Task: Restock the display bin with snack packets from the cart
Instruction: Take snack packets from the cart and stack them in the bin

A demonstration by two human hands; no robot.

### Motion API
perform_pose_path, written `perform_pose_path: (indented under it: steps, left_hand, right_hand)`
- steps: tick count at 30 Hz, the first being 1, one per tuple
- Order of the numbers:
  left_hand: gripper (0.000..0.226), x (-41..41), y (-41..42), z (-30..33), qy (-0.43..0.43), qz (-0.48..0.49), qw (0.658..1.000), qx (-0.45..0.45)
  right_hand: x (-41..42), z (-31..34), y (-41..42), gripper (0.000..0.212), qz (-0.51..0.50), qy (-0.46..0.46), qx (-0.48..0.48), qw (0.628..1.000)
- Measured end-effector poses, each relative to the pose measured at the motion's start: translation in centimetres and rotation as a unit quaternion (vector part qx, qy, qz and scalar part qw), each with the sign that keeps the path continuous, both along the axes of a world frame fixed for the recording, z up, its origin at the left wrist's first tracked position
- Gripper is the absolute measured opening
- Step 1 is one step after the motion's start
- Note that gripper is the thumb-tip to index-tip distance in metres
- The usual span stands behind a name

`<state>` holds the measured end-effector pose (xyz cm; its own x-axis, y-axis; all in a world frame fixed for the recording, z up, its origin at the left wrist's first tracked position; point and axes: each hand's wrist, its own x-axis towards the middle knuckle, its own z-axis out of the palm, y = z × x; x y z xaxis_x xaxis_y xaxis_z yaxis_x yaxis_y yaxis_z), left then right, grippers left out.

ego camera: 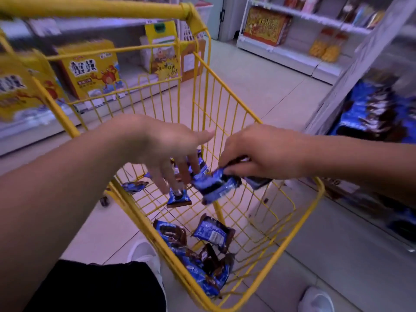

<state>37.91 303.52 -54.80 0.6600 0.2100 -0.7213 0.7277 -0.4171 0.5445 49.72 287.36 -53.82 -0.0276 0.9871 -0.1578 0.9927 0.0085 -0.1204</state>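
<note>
A yellow wire cart point(299, 210) stands in front of me with several blue and brown snack packets point(212, 233) lying on its floor. My right hand point(263, 152) reaches in from the right and grips a bunch of packets point(216, 185) above the basket. My left hand point(162, 147) hovers over the cart with its fingers hanging down, touching a packet point(179, 198) below the fingertips; whether it holds one I cannot tell. The display bin point(378, 111) at the right holds many of the same blue packets.
Shelves with yellow boxes point(90, 66) line the left side. White shelving with red and orange goods point(267, 25) stands at the back right. Tiled floor runs between them. My white shoes point(316, 300) show beside the cart.
</note>
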Motion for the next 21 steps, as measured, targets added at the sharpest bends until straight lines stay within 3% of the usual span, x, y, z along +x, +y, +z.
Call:
perform_pose_path:
  steps: [2, 4, 7, 9, 11, 14, 15, 16, 17, 18, 19, 21]
  left_hand:
    - [0.083, 0.1, -0.9, 0.8, -0.022, 0.014, 0.983, -0.184]
    - [0.074, 0.6, -2.9, 1.6, -0.063, -0.010, 0.943, -0.326]
    - [0.055, 2.0, -7.1, 2.6, -0.131, -0.003, 0.880, -0.457]
    - [0.041, 2.8, -10.1, 2.9, -0.170, 0.039, 0.848, -0.501]
    - [0.036, 3.6, -12.9, 2.8, -0.235, 0.109, 0.834, -0.487]
    - [0.045, 4.6, -16.8, 2.3, -0.333, 0.244, 0.828, -0.379]
    - [0.050, 4.9, -18.1, 2.1, -0.339, 0.275, 0.831, -0.344]
    - [0.051, 5.3, -19.3, 2.0, -0.333, 0.291, 0.838, -0.321]
    - [0.049, 5.6, -20.5, 2.0, -0.322, 0.293, 0.845, -0.311]
    - [0.044, 6.0, -21.6, 2.1, -0.311, 0.288, 0.851, -0.309]
    - [0.038, 6.4, -22.7, 2.4, -0.302, 0.285, 0.854, -0.314]
    - [0.033, 7.2, -24.4, 3.2, -0.292, 0.278, 0.846, -0.350]
  right_hand:
    - [0.0, 1.9, -2.5, 0.019, -0.016, -0.024, 0.181, 0.983]
    - [-0.4, 3.0, -5.4, 0.020, -0.037, -0.052, 0.299, 0.952]
    - [-0.4, 4.1, -10.1, 0.016, -0.072, -0.038, 0.404, 0.911]
    - [0.0, 4.6, -13.1, 0.022, -0.162, 0.061, 0.471, 0.865]
    - [0.1, 4.7, -16.0, 0.021, -0.263, 0.236, 0.545, 0.760]
    - [-0.3, 3.9, -19.2, 0.024, -0.346, 0.496, 0.596, 0.528]
    - [-0.3, 3.5, -20.0, 0.027, -0.351, 0.551, 0.592, 0.471]
    - [-0.3, 3.4, -20.6, 0.030, -0.350, 0.578, 0.593, 0.438]
    - [-0.3, 3.4, -21.1, 0.031, -0.344, 0.573, 0.606, 0.432]
    - [-0.2, 3.5, -21.8, 0.031, -0.334, 0.529, 0.634, 0.454]
    - [-0.1, 3.8, -22.6, 0.030, -0.315, 0.452, 0.669, 0.499]
    - [0.3, 4.2, -24.1, 0.030, -0.242, 0.242, 0.702, 0.624]
